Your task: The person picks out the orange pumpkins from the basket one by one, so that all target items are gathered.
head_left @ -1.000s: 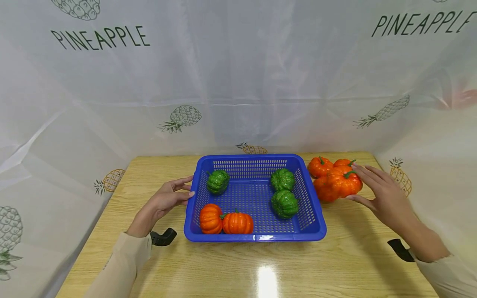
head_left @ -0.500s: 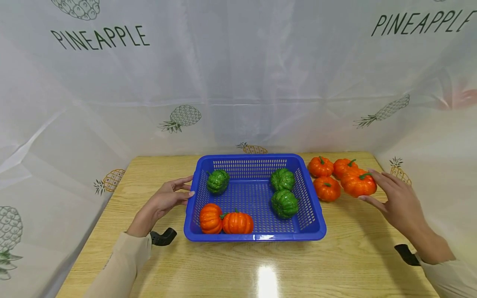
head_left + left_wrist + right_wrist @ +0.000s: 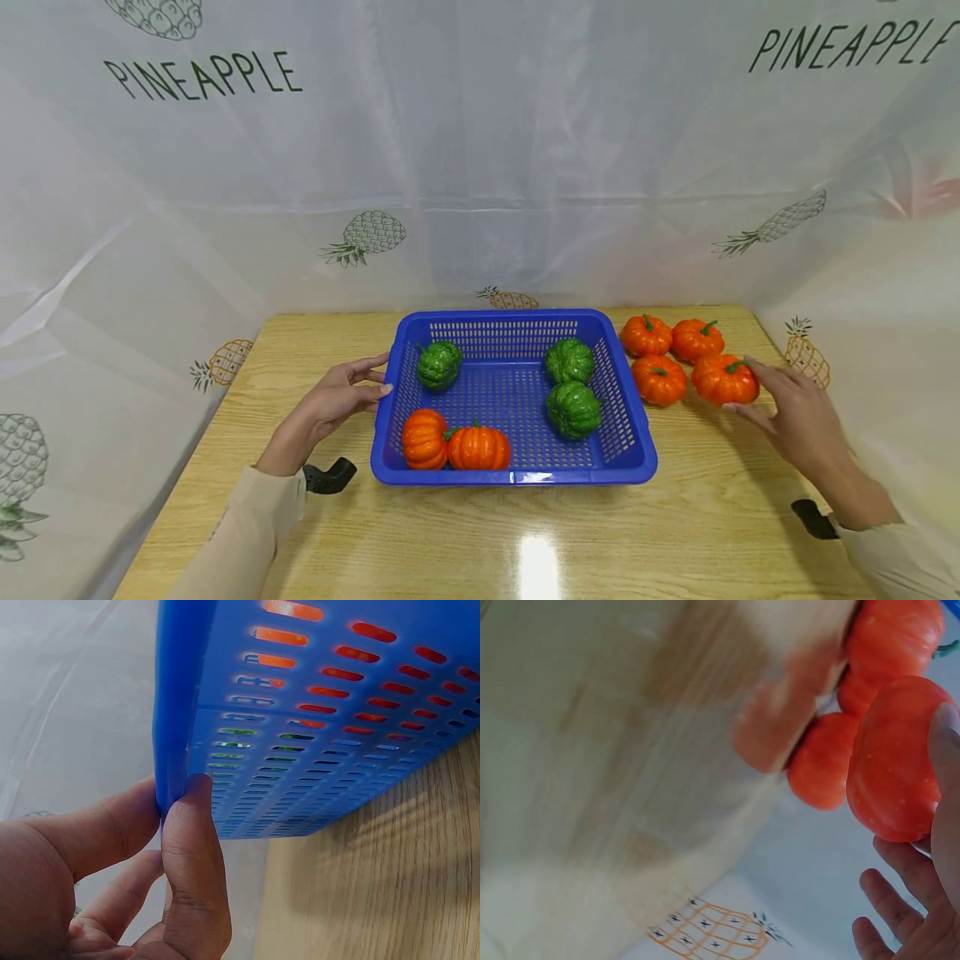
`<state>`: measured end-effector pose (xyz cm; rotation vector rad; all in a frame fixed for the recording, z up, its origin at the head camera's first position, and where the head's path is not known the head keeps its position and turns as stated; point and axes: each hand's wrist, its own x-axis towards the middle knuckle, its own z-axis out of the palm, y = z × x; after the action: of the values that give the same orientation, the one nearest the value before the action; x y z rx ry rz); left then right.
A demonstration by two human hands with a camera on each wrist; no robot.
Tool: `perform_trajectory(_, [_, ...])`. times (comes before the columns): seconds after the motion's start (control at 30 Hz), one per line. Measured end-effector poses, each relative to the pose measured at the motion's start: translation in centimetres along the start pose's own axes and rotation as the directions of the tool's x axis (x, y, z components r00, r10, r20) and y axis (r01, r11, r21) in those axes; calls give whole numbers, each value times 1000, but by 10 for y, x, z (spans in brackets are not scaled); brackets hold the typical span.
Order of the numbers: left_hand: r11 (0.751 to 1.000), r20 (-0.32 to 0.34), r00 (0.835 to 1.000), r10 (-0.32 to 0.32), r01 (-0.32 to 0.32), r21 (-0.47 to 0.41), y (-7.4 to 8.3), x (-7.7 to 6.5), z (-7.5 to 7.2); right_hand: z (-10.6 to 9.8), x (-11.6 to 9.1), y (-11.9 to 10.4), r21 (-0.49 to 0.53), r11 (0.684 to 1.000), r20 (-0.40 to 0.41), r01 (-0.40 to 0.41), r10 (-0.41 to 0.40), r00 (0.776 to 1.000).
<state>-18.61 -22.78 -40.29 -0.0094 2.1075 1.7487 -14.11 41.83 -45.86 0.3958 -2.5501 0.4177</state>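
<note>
My left hand [image 3: 337, 396] pinches the left rim of a blue plastic basket [image 3: 513, 478]; the left wrist view shows thumb and finger on either side of that rim [image 3: 174, 712]. Over at the right, my right hand [image 3: 802, 417] holds an orange pumpkin [image 3: 723, 382] with a green stem between thumb and fingers. The same pumpkin [image 3: 896, 765] fills the grip in the right wrist view. Whether its underside touches the table is unclear. Beside it sit three more orange pumpkins, including a front one [image 3: 659, 381] close to the basket's right wall.
Inside the basket lie two orange pumpkins [image 3: 478, 448] at the front left, one green pumpkin [image 3: 438, 365] at the back left and two green pumpkins [image 3: 573, 410] on the right. A wooden table [image 3: 450, 533] carries everything. Behind it hangs a pineapple-print curtain [image 3: 480, 167].
My right hand has carried its pumpkin rightward from over the other orange ones, then lowered it to their front right. The left hand and basket have stayed put.
</note>
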Motion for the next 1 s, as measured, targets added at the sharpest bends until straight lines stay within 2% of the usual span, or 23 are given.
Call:
perform_trajectory(0.47, [1000, -2, 1000, 4, -4, 0, 0, 0, 0, 24, -3, 13, -48, 998, 20, 29, -28, 999])
perform_trajectory(0.8, [1000, 3, 1000, 11, -11, 5, 0, -1, 0, 29, 2, 13, -12, 999, 140, -44, 46, 989])
perform_trajectory(1.0, [1000, 11, 1000, 14, -14, 5, 1, -1, 1, 24, 1, 9, -21, 997, 185, -70, 73, 980])
